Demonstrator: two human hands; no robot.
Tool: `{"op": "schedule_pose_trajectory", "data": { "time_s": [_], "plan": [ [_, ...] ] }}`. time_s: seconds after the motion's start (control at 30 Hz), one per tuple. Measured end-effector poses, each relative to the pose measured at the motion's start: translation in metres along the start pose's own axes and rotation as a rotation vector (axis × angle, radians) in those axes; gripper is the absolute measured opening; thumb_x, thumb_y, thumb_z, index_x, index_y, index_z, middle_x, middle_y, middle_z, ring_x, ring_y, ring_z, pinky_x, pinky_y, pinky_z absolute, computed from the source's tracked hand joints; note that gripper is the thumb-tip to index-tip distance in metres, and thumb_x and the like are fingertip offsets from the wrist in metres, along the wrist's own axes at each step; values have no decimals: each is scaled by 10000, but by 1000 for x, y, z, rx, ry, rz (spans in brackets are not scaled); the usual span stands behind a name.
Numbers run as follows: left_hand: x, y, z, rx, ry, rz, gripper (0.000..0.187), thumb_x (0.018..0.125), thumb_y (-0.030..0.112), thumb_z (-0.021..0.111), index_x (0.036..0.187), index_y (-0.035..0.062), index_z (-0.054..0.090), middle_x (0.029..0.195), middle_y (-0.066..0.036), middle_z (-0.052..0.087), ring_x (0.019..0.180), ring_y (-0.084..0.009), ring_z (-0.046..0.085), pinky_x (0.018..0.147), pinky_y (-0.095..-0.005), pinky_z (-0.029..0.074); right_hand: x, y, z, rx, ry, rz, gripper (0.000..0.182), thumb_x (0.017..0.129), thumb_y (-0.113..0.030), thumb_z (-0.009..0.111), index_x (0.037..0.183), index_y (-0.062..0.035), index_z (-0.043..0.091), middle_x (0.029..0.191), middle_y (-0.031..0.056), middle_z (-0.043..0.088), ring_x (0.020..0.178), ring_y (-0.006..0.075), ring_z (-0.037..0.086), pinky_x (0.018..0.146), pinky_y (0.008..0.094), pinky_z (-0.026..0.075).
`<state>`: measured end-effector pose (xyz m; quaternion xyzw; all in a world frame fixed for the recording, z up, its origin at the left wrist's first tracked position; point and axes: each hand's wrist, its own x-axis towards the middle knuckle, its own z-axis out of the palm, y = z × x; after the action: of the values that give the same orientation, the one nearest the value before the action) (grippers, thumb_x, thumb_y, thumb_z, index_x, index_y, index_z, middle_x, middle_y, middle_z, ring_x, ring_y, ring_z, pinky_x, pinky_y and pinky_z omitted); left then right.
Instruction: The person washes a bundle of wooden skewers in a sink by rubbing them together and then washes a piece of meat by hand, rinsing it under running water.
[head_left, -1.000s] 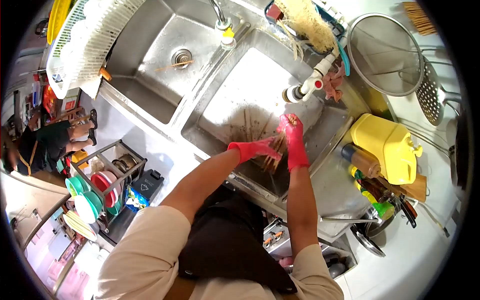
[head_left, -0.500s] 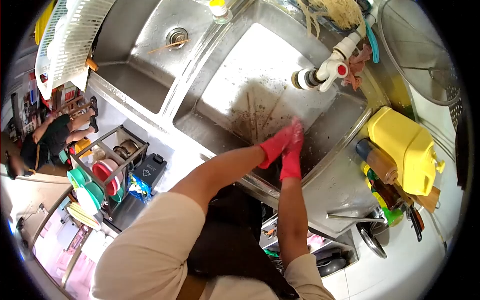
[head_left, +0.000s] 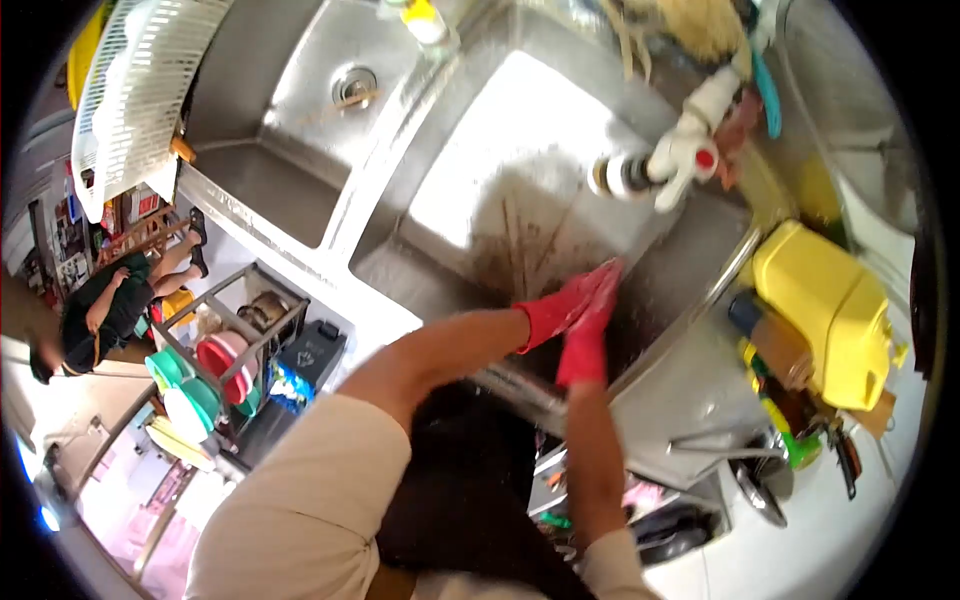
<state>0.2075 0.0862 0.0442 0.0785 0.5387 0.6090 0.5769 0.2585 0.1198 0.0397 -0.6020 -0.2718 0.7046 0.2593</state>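
Drain (head_left: 352, 84) at left has a thin wooden stick (head_left: 362, 99) across it; on the floor of the right basin (head_left: 450, 190) lie what look like more sticks (head_left: 516, 240). A second ago a stick bundle showed between our hands; now our left hand (head_left: 562, 308) presses against our right hand (head_left: 590, 335), fingers extended and together, and no bundle shows. That suggests rubbing mid-stroke, though we cannot tell whether the palms enclose sticks.

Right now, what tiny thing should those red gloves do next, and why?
Perhaps part the left hand and right hand and reach for the thin brown sticks: the gloved hands are together over the sink basin, and the sticks seem to lie on its floor, just beyond them.
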Motion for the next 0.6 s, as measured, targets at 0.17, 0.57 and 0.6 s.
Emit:
{"op": "schedule_pose_trajectory", "data": {
  "time_s": [0.17,0.57,0.6],
  "plan": [
    [11,27,-3,-88,34,-107,576,993,462,279,1427,85,321,1440,-38,363,1319,-171,315,1102,-301,207,-6,-89,90,-71,-196,97,702,934,-569,384,1408,-54,334,1296,45,459,1107,189,470,971,319,359],
    [19,24,-66,-43,-90,-320,750,916,637,302,1439,98,301,1488,-32,299,1349,-181,268,1080,-305,236,155,97,-73,-95,-545,278,500,966,-398,438,1338,-65,413,1253,46,482,1066,221,530,937,332,439],
    [6,29,-62,244,1,-385,826,878,698,315,1440,93,293,1494,-42,287,1356,-189,259,1079,-311,237,115,71,-57,-240,-604,129,532,959,-426,439,1349,-66,396,1271,68,481,1093,224,525,944,352,436]
  ]
}}
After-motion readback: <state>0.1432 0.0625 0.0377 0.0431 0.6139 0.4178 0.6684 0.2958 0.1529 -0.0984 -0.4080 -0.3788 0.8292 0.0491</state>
